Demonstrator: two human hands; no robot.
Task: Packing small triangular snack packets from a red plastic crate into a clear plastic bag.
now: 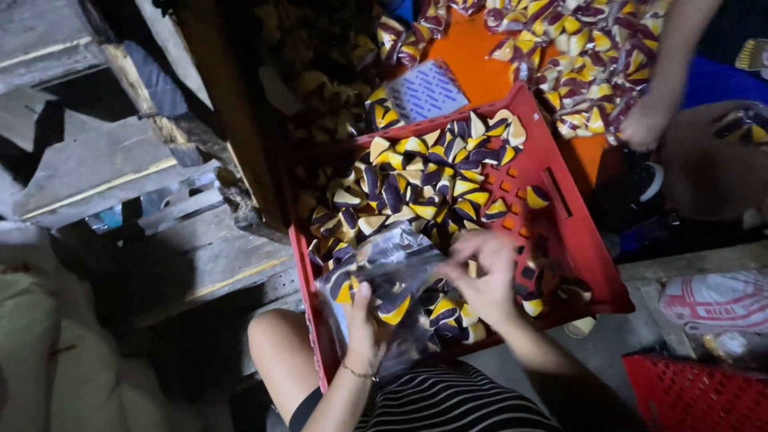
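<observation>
A red plastic crate sits in front of me, half filled with small triangular snack packets in yellow, white and purple. My left hand grips a clear plastic bag holding a few of those packets, held over the crate's near left corner. My right hand is at the bag's open side, blurred by motion, fingers curled around the bag's edge or a packet; I cannot tell which.
Another person's hand rests on a heap of the same packets on an orange surface behind the crate. Weathered wooden boards fill the left. A second red crate and a printed sack lie at the lower right.
</observation>
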